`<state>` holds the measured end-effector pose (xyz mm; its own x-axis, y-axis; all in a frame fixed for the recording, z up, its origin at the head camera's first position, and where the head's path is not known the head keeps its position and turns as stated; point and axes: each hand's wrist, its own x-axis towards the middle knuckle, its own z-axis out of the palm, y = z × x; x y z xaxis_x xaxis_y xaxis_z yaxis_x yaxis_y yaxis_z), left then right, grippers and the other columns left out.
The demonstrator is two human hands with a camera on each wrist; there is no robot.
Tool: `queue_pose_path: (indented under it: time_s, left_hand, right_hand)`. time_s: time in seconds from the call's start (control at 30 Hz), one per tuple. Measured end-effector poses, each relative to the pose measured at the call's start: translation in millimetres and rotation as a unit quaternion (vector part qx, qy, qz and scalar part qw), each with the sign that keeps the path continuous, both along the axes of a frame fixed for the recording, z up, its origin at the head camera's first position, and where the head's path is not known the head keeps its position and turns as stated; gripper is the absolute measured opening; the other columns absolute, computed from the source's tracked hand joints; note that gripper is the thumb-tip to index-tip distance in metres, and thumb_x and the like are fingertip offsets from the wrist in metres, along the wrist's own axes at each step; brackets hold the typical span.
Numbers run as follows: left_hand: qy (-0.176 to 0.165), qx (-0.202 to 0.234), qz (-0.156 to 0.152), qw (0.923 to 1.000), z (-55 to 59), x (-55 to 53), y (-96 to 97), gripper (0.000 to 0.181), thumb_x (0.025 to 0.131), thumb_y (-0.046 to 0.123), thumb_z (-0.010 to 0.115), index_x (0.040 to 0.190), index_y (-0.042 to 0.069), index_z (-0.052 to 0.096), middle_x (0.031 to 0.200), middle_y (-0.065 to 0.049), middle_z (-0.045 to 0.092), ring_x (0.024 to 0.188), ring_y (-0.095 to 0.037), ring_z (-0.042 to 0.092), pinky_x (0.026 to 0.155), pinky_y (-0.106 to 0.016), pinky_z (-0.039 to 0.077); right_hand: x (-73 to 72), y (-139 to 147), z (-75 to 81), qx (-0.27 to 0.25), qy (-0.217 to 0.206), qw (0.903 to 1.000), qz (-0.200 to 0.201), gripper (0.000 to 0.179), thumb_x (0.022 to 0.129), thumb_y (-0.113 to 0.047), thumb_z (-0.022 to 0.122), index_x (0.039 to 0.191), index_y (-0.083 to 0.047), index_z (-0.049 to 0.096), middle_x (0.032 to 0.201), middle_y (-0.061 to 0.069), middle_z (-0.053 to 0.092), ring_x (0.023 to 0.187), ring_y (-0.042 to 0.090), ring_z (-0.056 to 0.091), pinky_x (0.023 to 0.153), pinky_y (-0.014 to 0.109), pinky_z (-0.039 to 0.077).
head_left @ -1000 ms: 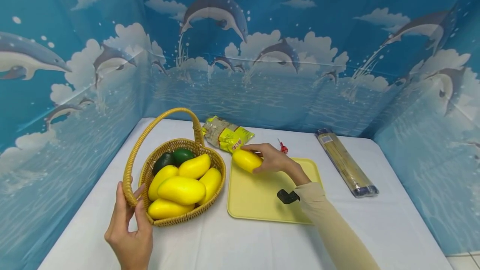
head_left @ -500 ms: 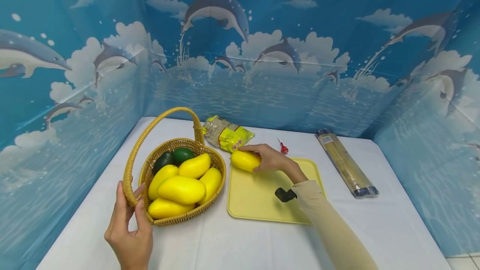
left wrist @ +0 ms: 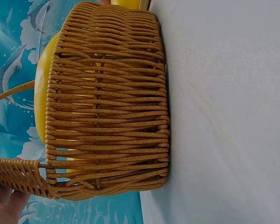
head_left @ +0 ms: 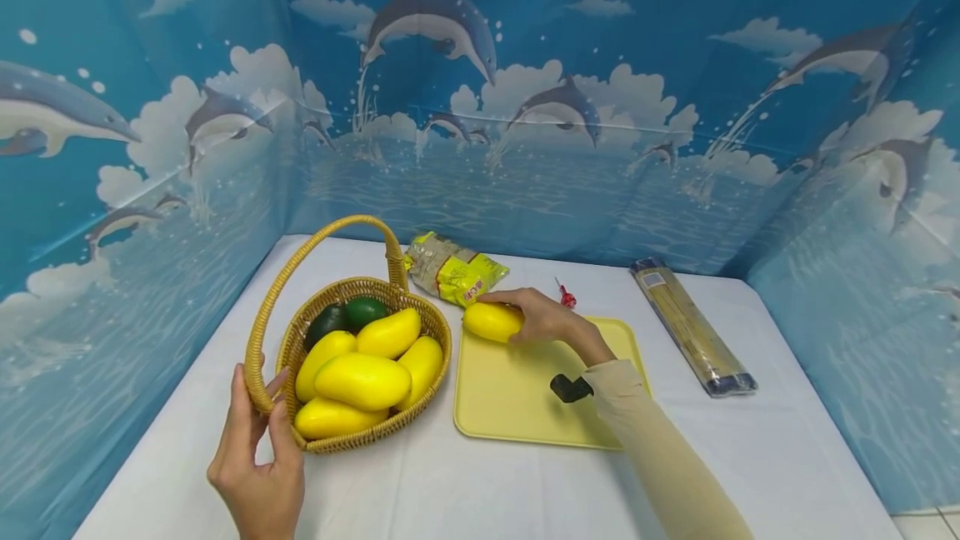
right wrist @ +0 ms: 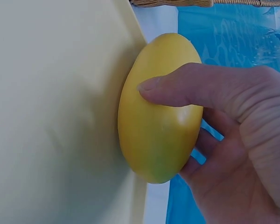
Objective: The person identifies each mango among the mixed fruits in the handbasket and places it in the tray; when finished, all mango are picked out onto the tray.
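Observation:
My right hand point(head_left: 547, 317) grips a yellow mango point(head_left: 491, 322) over the far left corner of the pale yellow tray point(head_left: 517, 407). In the right wrist view the thumb presses one side of the mango point(right wrist: 161, 130), and the other fingers go behind it. My left hand point(head_left: 258, 465) holds the lower left part of the arched handle point(head_left: 288, 273) of a wicker basket point(head_left: 438, 390). Inside the basket lie several yellow mangoes point(head_left: 363, 382) and two dark green avocados point(head_left: 327, 325). The basket's woven side point(left wrist: 107, 112) fills much of the left wrist view.
Behind the tray lies a yellow and clear plastic bag point(head_left: 457, 269). A small red-wrapped lollipop point(head_left: 567, 298) sits past the tray's far edge. To the right is a long packet of thin sticks point(head_left: 693, 327). A dolphin-print curtain point(head_left: 480, 173) encloses the white-covered table point(head_left: 480, 490).
The right hand and its mango have shifted very slightly left over the tray since one second ago. The left hand keeps its hold on the basket handle.

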<state>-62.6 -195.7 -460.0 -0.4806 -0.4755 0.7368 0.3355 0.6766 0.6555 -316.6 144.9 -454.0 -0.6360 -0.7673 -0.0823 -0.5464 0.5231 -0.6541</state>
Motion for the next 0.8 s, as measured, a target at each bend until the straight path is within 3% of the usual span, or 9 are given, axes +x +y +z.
queue_pose_path:
  time_s: [0.27,0.57,0.8]
  left_hand:
    - [-0.004,0.004,-0.001,1.0,8.0,2.8,5.3,0.083,0.088,-0.029,0.067,0.161,0.005,0.048,0.146,-0.021,0.066,0.122,0.007,0.066,0.099,-0.008,0.05]
    - [0.009,0.001,-0.009,0.9999,5.4,2.5,2.3,0.081,0.088,-0.029,0.066,0.16,0.002,0.049,0.144,-0.024,0.066,0.122,0.006,0.067,0.098,-0.008,0.05]
    - [-0.009,-0.001,0.001,1.0,1.0,1.6,0.3,0.081,0.089,-0.026,0.069,0.161,0.005,0.049,0.145,-0.021,0.066,0.122,0.007,0.066,0.098,-0.008,0.049]
  right_hand:
    - [1.8,1.6,-1.2,-0.014,0.004,0.9998,0.01,0.082,0.083,0.009,0.085,0.158,-0.002,0.054,0.16,0.019,0.055,0.147,0.041,0.049,0.124,0.058,0.042]
    - [1.4,1.9,-2.7,-0.026,0.022,0.9993,0.017,0.08,0.081,0.008,0.086,0.154,-0.004,0.058,0.154,0.02,0.057,0.142,0.041,0.052,0.123,0.059,0.042]
    - [0.0,-0.2,-1.6,-0.017,0.036,0.9991,0.015,0.079,0.081,0.007,0.088,0.154,-0.002,0.058,0.152,0.02,0.058,0.139,0.04,0.053,0.123,0.058,0.042]
